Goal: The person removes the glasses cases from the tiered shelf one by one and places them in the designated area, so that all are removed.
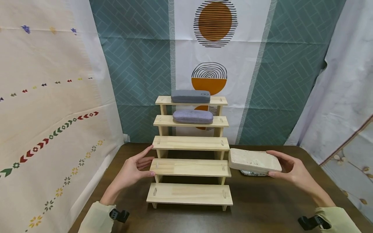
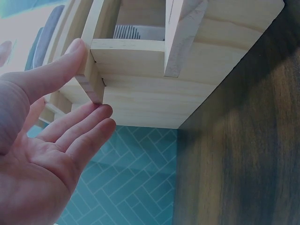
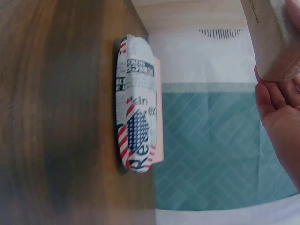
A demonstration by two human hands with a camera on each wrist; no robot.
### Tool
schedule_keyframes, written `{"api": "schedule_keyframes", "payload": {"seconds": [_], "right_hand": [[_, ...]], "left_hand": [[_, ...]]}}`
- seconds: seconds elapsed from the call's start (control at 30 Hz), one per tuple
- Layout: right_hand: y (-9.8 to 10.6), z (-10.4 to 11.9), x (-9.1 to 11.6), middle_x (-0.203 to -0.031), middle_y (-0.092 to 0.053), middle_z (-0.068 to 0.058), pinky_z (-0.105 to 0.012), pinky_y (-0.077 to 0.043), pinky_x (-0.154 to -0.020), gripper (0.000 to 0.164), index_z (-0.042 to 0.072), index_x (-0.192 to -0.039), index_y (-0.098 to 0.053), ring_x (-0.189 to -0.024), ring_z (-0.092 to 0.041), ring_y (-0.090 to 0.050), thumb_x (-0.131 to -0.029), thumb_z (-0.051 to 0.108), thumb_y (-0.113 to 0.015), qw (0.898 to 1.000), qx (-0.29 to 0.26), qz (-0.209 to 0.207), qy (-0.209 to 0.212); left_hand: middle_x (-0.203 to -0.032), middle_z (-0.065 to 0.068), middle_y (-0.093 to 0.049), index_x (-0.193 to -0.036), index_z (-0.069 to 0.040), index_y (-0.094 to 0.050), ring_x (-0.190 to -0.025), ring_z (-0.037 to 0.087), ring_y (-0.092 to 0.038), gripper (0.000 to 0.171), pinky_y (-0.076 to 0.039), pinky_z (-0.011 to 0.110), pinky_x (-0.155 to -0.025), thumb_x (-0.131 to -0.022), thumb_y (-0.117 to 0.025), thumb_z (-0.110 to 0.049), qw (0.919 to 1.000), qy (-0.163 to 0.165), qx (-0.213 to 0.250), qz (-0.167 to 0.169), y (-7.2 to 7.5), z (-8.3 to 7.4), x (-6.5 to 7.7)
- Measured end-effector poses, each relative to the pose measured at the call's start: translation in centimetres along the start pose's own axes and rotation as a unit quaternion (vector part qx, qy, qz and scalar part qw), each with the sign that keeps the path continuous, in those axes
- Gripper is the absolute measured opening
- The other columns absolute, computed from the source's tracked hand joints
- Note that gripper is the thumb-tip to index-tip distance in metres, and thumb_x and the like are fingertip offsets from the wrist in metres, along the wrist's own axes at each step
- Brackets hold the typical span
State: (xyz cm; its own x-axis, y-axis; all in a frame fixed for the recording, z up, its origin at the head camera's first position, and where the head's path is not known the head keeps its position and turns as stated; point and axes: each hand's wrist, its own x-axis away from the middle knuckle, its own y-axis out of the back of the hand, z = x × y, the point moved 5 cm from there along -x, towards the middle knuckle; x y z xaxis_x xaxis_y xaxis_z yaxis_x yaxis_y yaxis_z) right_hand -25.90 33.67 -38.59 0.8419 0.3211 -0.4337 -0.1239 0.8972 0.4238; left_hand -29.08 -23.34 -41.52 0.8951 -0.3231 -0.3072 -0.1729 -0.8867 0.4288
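Observation:
A pale wooden stand (image 1: 190,143) rises in stepped tiers on the table. My left hand (image 1: 135,171) is at its left side, fingers mostly straight; thumb and fingertips touch the end of a lower board (image 2: 89,79). Right of the stand, my right hand (image 1: 291,171) grips a cream glasses case (image 1: 253,159) by its right end, thumb in front and fingers behind. The case is held above the table, its left end beside the boards. In the right wrist view, the case (image 3: 274,42) shows at the upper right. Beneath it lies a newspaper-print case (image 3: 137,103), mostly hidden in the head view.
A grey glasses case (image 1: 190,96) lies on the top tier, a purple-grey case (image 1: 193,116) on the tier below. Something flat and pink (image 3: 158,112) shows behind the newspaper-print case. Patterned cloths (image 1: 137,64) hang behind and beside the dark wooden table (image 1: 256,204).

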Motion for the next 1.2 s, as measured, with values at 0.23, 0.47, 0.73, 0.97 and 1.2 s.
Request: {"api": "schedule_keyframes", "payload": {"seconds": [0.23,0.47,0.73,0.97,1.2], "right_hand": [[1.1,-1.3,1.2,-0.138,-0.065,-0.004,-0.019,-0.057,-0.084,0.072,-0.006,-0.150,-0.052,-0.111,-0.009,-0.067,-0.084,-0.020,-0.076,1.000,0.001,-0.010,-0.011],[1.9,-2.9,2.6,-0.131,-0.067,0.006,-0.022,-0.059,-0.079,0.069,-0.003,-0.152,-0.051,-0.105,-0.008,-0.068,-0.088,-0.013,-0.077,0.998,0.034,-0.005,-0.044],[2.1,-4.8,3.8,-0.131,-0.067,0.008,-0.027,-0.061,-0.079,0.067,-0.006,-0.152,-0.049,-0.104,-0.009,-0.068,-0.091,-0.007,-0.077,0.996,0.022,0.015,-0.088],[2.1,-5.7,4.8,-0.131,-0.066,0.006,-0.025,-0.059,-0.080,0.066,-0.008,-0.150,-0.050,-0.104,-0.009,-0.067,-0.091,-0.004,-0.078,0.993,0.033,0.024,-0.108],[2.1,-6.5,5.4,-0.134,-0.066,0.004,-0.022,-0.056,-0.083,0.066,-0.009,-0.150,-0.050,-0.109,-0.007,-0.065,-0.091,-0.002,-0.079,0.992,0.043,0.028,-0.119]], "left_hand": [[-0.150,0.022,-0.055,-0.164,-0.023,-0.041,-0.131,0.038,-0.061,0.102,-0.054,0.048,-0.103,-0.079,-0.092,-0.001,1.0000,0.001,-0.003,0.003,0.0,0.2,0.0],[-0.150,0.022,-0.055,-0.164,-0.023,-0.041,-0.131,0.038,-0.061,0.102,-0.055,0.046,-0.103,-0.079,-0.092,-0.001,1.0000,0.002,-0.006,0.001,0.1,0.2,0.1],[-0.152,0.021,-0.054,-0.164,-0.022,-0.041,-0.132,0.038,-0.060,0.101,-0.053,0.051,-0.103,-0.079,-0.092,0.000,1.0000,0.007,-0.004,0.003,0.0,0.2,0.0],[-0.153,0.019,-0.053,-0.164,-0.022,-0.041,-0.132,0.038,-0.060,0.102,-0.053,0.052,-0.103,-0.079,-0.091,0.001,1.0000,0.006,-0.007,0.002,-0.1,0.0,0.0],[-0.151,0.021,-0.055,-0.164,-0.023,-0.041,-0.131,0.037,-0.061,0.102,-0.053,0.051,-0.104,-0.079,-0.091,0.001,1.0000,0.003,-0.008,0.000,0.0,-0.1,0.0]]}}
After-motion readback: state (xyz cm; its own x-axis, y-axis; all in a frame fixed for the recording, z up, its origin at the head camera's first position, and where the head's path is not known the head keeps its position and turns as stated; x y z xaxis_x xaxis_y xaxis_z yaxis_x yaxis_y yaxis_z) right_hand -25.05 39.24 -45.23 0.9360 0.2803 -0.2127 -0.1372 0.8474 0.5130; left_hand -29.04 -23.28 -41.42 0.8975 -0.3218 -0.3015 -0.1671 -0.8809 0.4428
